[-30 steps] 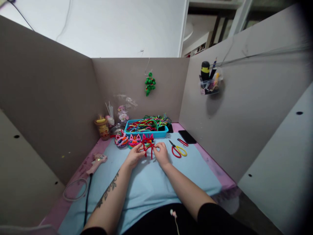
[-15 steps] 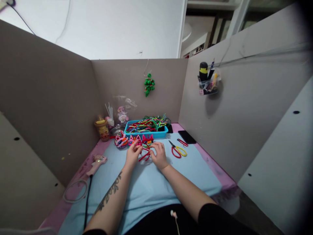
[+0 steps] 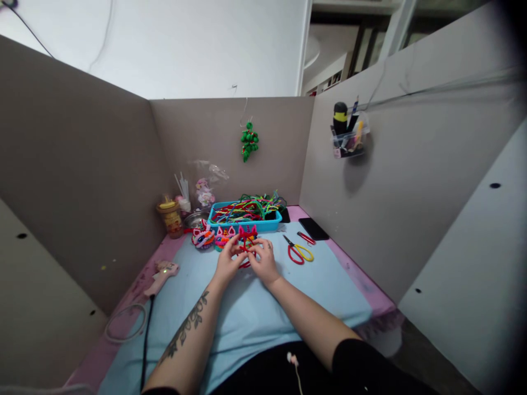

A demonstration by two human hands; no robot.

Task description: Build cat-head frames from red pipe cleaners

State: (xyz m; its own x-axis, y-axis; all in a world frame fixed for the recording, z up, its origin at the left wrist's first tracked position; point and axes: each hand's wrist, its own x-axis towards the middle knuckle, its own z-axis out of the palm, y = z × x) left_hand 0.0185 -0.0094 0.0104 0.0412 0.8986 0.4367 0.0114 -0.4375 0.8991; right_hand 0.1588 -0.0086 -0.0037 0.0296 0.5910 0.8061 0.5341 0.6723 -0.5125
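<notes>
My left hand (image 3: 227, 263) and my right hand (image 3: 263, 262) meet over the light blue mat (image 3: 247, 312), fingers pinched on a red pipe cleaner shape (image 3: 246, 253) held between them. Just beyond the hands lies a row of small colourful pipe cleaner figures with pointed ears (image 3: 222, 237). Behind those stands a blue tray (image 3: 245, 218) heaped with loose pipe cleaners in many colours.
Red and yellow scissors (image 3: 298, 252) lie right of the hands, with a black phone (image 3: 313, 228) behind. A pink glue gun (image 3: 161, 276) with its black cord rests at the left. A jar (image 3: 170, 217) stands back left. Grey partition walls enclose the desk; a green ornament (image 3: 248, 141) hangs on the back wall.
The hands have drawn closer together around the red pipe cleaner, which stood upright and spread a second ago and is now bunched low between the fingers.
</notes>
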